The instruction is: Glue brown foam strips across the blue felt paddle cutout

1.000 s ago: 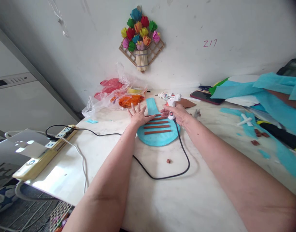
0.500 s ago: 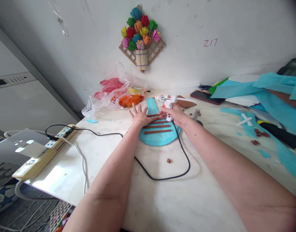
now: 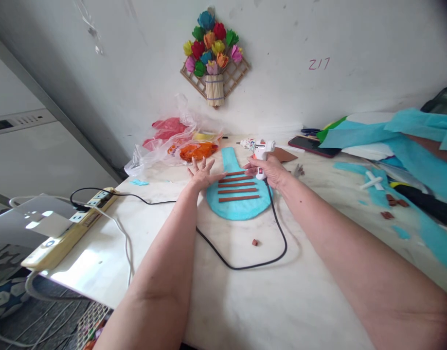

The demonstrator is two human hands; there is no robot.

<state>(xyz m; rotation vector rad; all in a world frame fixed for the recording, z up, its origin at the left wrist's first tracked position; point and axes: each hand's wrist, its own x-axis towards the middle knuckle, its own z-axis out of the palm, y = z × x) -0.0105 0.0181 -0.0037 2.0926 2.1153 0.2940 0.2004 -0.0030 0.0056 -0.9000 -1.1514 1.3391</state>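
A light-blue felt piece shaped like a paddle [image 3: 239, 206] lies on the white table [image 3: 267, 291], with several brown strips [image 3: 239, 191] laid across it. My left hand [image 3: 202, 176] rests flat at its left edge, fingers spread, touching the felt. My right hand [image 3: 266, 170] is closed round the handle of a white glue gun [image 3: 259, 148], whose nozzle points left above the felt's narrow neck. The gun's black cord [image 3: 245, 265] loops across the table toward a power strip [image 3: 68, 227].
Plastic bags with red and orange contents [image 3: 175, 143] lie at the back by the wall. A phone [image 3: 310, 146], blue felt sheets [image 3: 402, 141] and brown scraps [image 3: 390, 206] cover the right side. A small brown bit [image 3: 255, 242] lies near the cord. A paper-flower decoration [image 3: 213, 53] hangs on the wall.
My left hand slid left off the strips to the felt's edge. My right hand lifted the glue gun back up and slightly right from the top strip.
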